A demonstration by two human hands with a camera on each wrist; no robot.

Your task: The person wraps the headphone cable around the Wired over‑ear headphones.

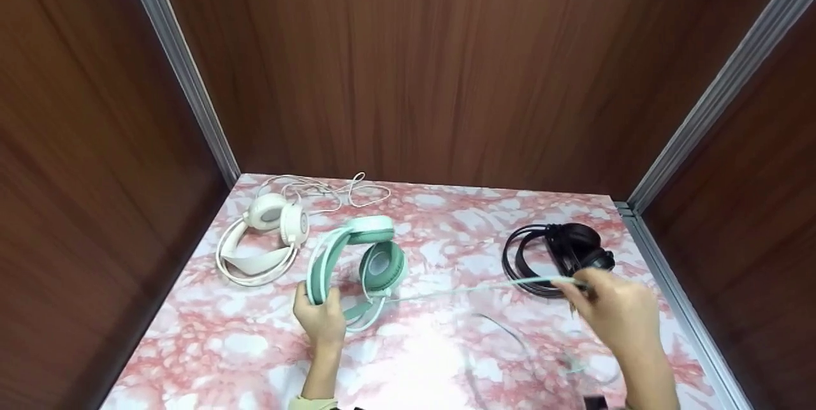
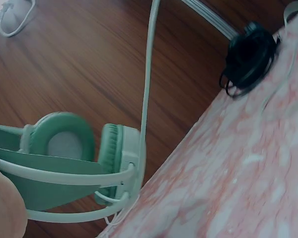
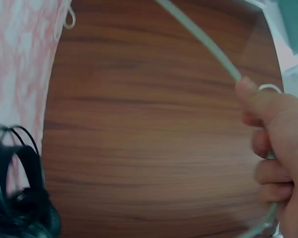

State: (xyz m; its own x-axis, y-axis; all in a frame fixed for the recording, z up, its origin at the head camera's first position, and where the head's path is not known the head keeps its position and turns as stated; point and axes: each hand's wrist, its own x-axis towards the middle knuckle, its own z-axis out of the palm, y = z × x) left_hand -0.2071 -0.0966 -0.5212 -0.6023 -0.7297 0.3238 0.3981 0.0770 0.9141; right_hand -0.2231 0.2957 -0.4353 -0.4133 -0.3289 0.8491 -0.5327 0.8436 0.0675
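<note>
My left hand (image 1: 322, 321) grips a mint-green pair of headphones (image 1: 386, 270) by the headband. The ear cups point to the right, tilted over the table. From the lower cup a pale green cable (image 1: 472, 288) runs nearly straight across to my right hand (image 1: 621, 308), whose fingers curl round it. The left wrist view shows the cable (image 2: 147, 79) rising from a cup of the headphones (image 2: 64, 136). In the right wrist view, the cable (image 3: 203, 38) passes through the fist (image 3: 283, 134) and out below it. Its loose length under the right hand is blurred.
White headphones (image 1: 294, 225) lie at the back left, their thin white cord (image 1: 376, 188) looped behind them. Black headphones (image 1: 577, 244) lie on the right, just beyond my right hand. Brown wood-grain panels (image 1: 421, 78) enclose the pink-and-white marbled table (image 1: 446, 225) at the back and sides.
</note>
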